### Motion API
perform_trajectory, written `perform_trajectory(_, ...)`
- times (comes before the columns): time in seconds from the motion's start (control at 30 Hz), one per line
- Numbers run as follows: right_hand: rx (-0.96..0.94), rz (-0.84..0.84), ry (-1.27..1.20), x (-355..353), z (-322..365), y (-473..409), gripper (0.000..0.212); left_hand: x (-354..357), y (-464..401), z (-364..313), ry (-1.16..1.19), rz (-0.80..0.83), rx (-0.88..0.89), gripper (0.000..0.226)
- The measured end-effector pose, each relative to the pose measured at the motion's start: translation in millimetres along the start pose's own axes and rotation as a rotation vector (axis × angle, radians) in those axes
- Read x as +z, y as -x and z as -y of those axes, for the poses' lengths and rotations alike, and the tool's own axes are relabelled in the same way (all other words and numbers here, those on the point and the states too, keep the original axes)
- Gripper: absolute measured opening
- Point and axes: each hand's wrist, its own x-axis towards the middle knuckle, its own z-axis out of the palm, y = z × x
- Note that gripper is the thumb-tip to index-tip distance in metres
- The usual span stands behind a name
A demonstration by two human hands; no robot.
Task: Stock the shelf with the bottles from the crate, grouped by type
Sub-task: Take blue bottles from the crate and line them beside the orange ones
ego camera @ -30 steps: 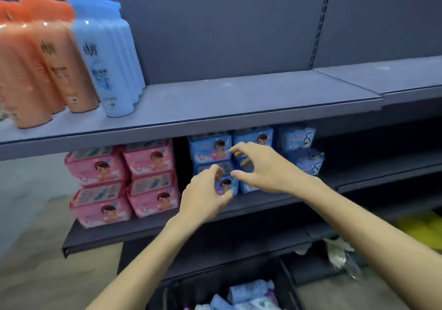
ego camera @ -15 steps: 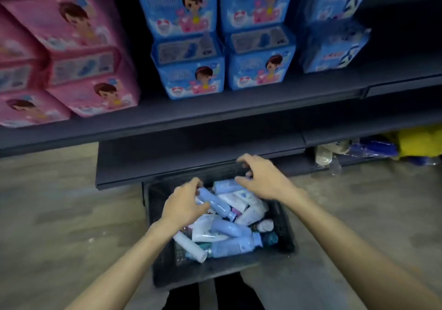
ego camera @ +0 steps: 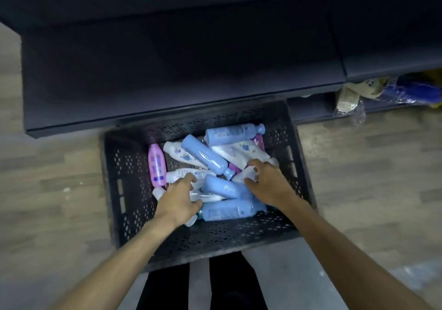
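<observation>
**Hands down among the bottles in the crate**

Crate [ego camera: 124, 166], black with perforated walls, sits on the wood-pattern floor [ego camera: 47, 178] right against the front edge of the lowest dark shelf [ego camera: 167, 70]. Inside it, bottles lie on their sides in a loose heap: a pink bottle [ego camera: 157, 165] along the left wall, several white bottles [ego camera: 178, 152] in the middle and toward the far right, and four blue ones. One blue bottle [ego camera: 233, 131] lies across the far end, another [ego camera: 205, 154] slants diagonally over the pile, and two more lie at the near side, between and below the hands.

Left hand [ego camera: 178, 200] is down in the crate with its fingers curled over a white bottle [ego camera: 186, 174] on the left of the heap; whether it actually grips the bottle cannot be told. Right hand [ego camera: 269, 183] reaches in on the right, fingers bent around the end of a white bottle [ego camera: 246, 174], though the blur leaves the hold unclear too.

Person's dark trouser legs [ego camera: 162, 288] stand at the near edge of the crate. Under the shelf at far right, some crumpled plastic wrapping [ego camera: 351, 99] and a blue object [ego camera: 411, 90] lie on the floor.
</observation>
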Motion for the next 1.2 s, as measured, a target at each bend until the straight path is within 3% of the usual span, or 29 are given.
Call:
perform_trajectory(0.27,0.029,0.038,0.012,61,-22,-27,0.053,39,-61,12,-0.165,-0.078,0.113,0.048)
perform_trajectory(0.5,0.065,0.058,0.009,82,-28,-38,0.053,73,-75,30,-0.265,0.019,0.146,0.050)
perform_trajectory(0.7,0.128,0.066,-0.012,97,-31,-44,0.052,106,-96,33,-0.554,0.003,0.455,0.070)
perform_trajectory(0.8,0.141,0.037,-0.049,100,-37,-44,0.051,121,-114,27,-0.632,0.010,0.504,0.064)
perform_trajectory(1.07,0.144,0.018,-0.055,97,-52,-43,0.048,139,-132,7,-0.812,-0.074,0.421,0.035)
perform_trajectory(1.2,0.147,0.005,-0.063,101,-52,-46,0.044,145,-132,5,-0.798,0.031,0.327,0.043)
